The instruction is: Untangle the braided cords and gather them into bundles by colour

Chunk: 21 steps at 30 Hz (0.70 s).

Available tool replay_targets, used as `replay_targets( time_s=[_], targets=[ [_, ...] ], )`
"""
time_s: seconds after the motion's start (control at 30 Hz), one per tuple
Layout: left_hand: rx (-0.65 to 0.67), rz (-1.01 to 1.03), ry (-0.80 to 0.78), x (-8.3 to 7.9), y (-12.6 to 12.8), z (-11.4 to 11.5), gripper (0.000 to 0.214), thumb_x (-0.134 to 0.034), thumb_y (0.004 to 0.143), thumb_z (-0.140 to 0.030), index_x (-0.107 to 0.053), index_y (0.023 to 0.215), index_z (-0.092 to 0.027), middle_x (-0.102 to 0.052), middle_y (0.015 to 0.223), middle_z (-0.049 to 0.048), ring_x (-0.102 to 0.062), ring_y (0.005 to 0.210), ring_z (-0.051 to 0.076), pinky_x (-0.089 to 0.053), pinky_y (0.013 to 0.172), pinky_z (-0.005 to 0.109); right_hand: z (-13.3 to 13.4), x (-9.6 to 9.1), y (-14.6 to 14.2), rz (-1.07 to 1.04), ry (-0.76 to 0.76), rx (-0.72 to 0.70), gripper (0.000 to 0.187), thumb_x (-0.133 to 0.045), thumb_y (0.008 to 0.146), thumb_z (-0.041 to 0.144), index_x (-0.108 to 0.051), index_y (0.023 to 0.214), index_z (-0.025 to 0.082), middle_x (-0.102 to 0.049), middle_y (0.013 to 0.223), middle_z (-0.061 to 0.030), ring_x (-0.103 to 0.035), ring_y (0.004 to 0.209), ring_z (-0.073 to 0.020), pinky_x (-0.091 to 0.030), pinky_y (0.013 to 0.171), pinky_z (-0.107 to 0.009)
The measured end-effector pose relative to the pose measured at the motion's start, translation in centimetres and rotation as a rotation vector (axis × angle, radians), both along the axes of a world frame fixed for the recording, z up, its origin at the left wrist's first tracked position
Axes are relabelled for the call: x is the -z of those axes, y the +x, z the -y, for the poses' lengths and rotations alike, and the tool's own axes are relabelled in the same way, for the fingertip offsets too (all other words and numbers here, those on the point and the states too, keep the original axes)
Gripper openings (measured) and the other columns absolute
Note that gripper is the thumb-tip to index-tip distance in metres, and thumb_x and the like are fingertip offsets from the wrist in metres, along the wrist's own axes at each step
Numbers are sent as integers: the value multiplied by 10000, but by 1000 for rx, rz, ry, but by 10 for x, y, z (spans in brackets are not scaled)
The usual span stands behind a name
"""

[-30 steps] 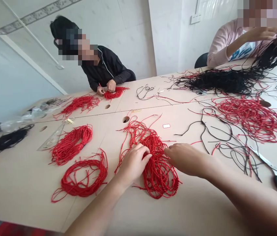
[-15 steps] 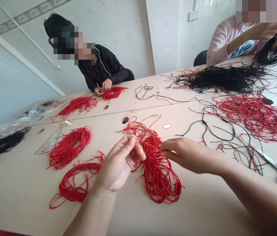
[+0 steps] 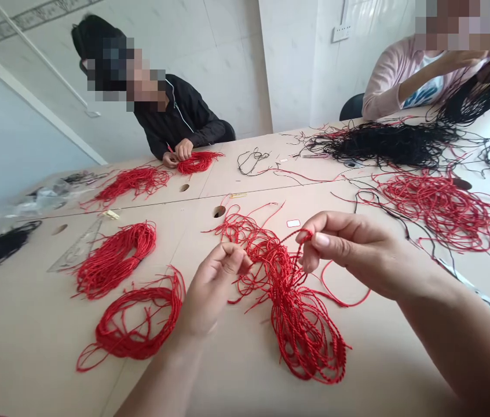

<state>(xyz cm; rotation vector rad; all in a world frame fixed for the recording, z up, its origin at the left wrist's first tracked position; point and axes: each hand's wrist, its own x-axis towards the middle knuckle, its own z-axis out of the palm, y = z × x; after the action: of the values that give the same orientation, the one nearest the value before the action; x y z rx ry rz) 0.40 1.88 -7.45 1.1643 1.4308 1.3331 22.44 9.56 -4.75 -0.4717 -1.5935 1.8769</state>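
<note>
A loose tangle of red twisted cord (image 3: 291,301) lies on the pale wooden table (image 3: 32,324) in front of me. My right hand (image 3: 344,252) is raised over the tangle, its thumb and fingers pinching a small loop of the cord. My left hand (image 3: 212,286) sits at the tangle's left edge, with its fingertips drawn together on strands. Those fingertips partly hide the cord they touch. Just left of my left hand lies a coiled red cord bundle (image 3: 136,321).
Another red hank (image 3: 114,260) lies beside a clear plastic set square (image 3: 77,249). A red tangle (image 3: 440,214) and black cords (image 3: 384,145) cover the right side. A person in a dark jacket (image 3: 175,116) handles red cord opposite. A person in a pink sleeve (image 3: 384,81) sits far right.
My right hand has risen and drawn a red loop upward. My left hand has moved slightly back from the tangle, whose lower part has spread toward me. The view has shifted, leaving the scissors almost out of frame.
</note>
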Motion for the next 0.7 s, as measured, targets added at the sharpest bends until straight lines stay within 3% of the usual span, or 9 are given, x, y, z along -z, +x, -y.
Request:
replay_targets(
  time_s=[0.1, 0.13, 0.23, 0.3, 0.37, 0.43, 0.53, 0.63, 0.7],
  targets=[
    [-17, -339, 93, 10, 9, 8, 183, -603, 909, -347, -603, 792, -206, -600, 727, -11, -547, 694, 135, -434, 668, 232, 6, -5, -2, 32, 22, 60, 168, -613, 928, 340, -618, 903, 173, -677, 772, 0, -629, 751, -102, -500, 769, -248],
    [31, -442, 126, 14, 12, 11, 157, -594, 912, -301, -591, 782, -213, -587, 702, -16, -536, 664, 135, -427, 649, 238, 8, -6, -3, 47, 26, 74, 160, -618, 924, 330, -616, 901, 171, -675, 774, -1, -631, 753, -103, -506, 762, -246],
    [433, -727, 202, 23, 16, 21, 136, -551, 876, -131, -624, 916, -239, -630, 771, 4, -567, 693, 160, -460, 676, 275, 16, -4, 1, 84, 0, 106, 160, -622, 920, 330, -614, 926, 171, -664, 778, -6, -632, 755, -106, -517, 749, -248],
    [726, -893, 227, 28, 15, 25, 410, -519, 786, -26, -608, 1116, -253, -666, 972, 48, -611, 867, 216, -502, 809, 356, 20, 4, 8, 82, -69, 152, 181, -640, 907, 353, -610, 931, 177, -662, 772, -4, -628, 746, -108, -518, 741, -251],
    [863, -1038, 251, 33, 13, 27, 626, -479, 707, 40, -547, 1258, -248, -623, 1193, 90, -562, 1131, 285, -454, 991, 483, 25, 15, 18, 46, -197, 228, 209, -685, 870, 369, -603, 911, 181, -657, 750, 2, -620, 719, -103, -513, 712, -240],
    [882, -1147, 264, 38, 11, 27, 708, -433, 689, 86, -511, 1313, -240, -548, 1354, 102, -424, 1332, 317, -341, 1109, 568, 28, 27, 27, -27, -383, 312, 224, -734, 826, 349, -596, 889, 184, -648, 732, 14, -612, 684, -89, -508, 675, -217],
    [863, -1205, 279, 42, 14, 24, 594, -417, 743, 87, -565, 1222, -232, -499, 1446, 59, -299, 1431, 310, -226, 1176, 603, 29, 40, 32, -158, -679, 418, 227, -783, 765, 281, -590, 839, 187, -617, 691, 42, -593, 619, -65, -510, 635, -190],
    [877, -1180, 301, 47, 19, 20, 384, -455, 810, 26, -604, 1070, -213, -626, 1265, 49, -424, 1351, 275, -233, 1186, 577, 28, 46, 28, -227, -842, 477, 285, -841, 674, 262, -595, 797, 189, -596, 644, 63, -570, 570, -52, -516, 610, -174],
    [856, -1150, 325, 51, 20, 17, 325, -425, 826, 23, -597, 1000, -191, -670, 1061, 61, -567, 1164, 247, -306, 1152, 559, 26, 49, 24, -229, -862, 491, 323, -871, 619, 262, -611, 795, 186, -601, 636, 63, -563, 558, -51, -523, 601, -172]
  ],
)
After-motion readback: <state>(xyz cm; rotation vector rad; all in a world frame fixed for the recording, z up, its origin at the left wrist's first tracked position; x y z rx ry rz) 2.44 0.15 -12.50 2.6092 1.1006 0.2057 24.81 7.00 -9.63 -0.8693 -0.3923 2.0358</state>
